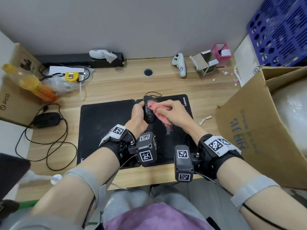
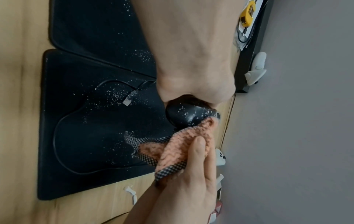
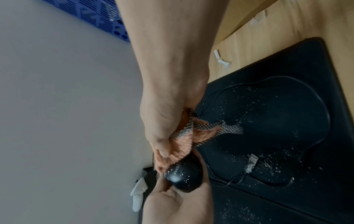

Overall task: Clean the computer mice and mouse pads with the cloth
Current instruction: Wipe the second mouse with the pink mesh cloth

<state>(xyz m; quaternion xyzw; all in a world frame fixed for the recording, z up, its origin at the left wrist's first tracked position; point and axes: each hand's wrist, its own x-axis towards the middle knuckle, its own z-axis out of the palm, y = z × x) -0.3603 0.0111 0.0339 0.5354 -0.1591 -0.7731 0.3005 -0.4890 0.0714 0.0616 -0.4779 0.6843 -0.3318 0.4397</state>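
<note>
Wrist-strapped, our left hand point(image 1: 137, 113) grips the speckled mouse point(image 1: 149, 112) while our right hand point(image 1: 172, 113) pinches the cloth point(image 1: 157, 112); we should wipe firmly, turning it.

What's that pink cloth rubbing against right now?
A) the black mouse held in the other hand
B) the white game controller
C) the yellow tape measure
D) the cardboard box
A: the right hand presses the pink cloth onto the black mouse, which the left hand grips above the mouse pad; white specks still dot the mouse.
</note>
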